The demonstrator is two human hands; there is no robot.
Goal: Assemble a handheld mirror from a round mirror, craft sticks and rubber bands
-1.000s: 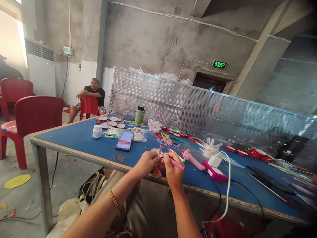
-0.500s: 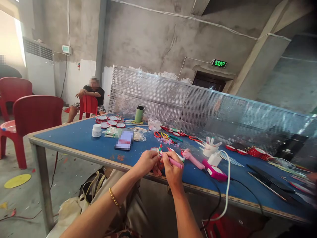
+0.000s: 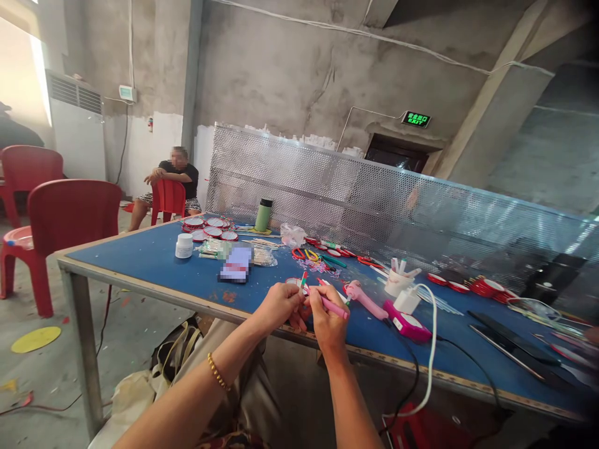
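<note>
Left hand (image 3: 278,307) pinching a small red-and-green stick (image 3: 303,282) upright, right hand (image 3: 328,323) closed around a pink pen (image 3: 335,308) with its tip at the stick, both hands touching above the near edge of the blue bench (image 3: 154,262), green flask (image 3: 262,215) well behind

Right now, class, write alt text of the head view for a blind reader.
The left hand pinches a red-and-green piece while the right hand holds a pink pen, above the near edge of a blue table littered with craft supplies.
</note>
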